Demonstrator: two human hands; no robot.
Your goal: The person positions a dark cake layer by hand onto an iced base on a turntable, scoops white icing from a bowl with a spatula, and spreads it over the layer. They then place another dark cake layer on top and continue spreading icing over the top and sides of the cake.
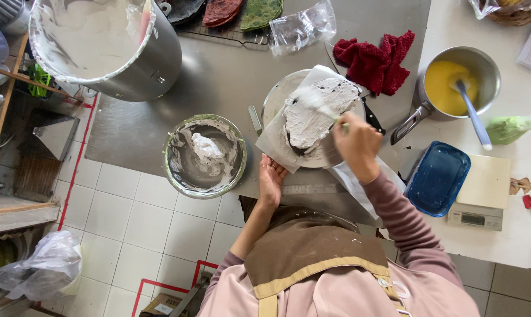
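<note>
White cream on cake (315, 120) — right hand (356, 144) gripping spatula (318, 103) to spread, left hand (270, 179) open, steadying turntable (277, 100) edge.

White cream with dark streaks is shown on the cake (315, 117), and grey-white cream in the green-rimmed steel bowl (205, 155). A deep red towel (376, 60), yellow batter in the saucepan (458, 82), a blue lid (437, 178) and a pale green bag (508, 129) are seen. A brown apron (312, 246) trimmed in tan is worn over pink.
</note>
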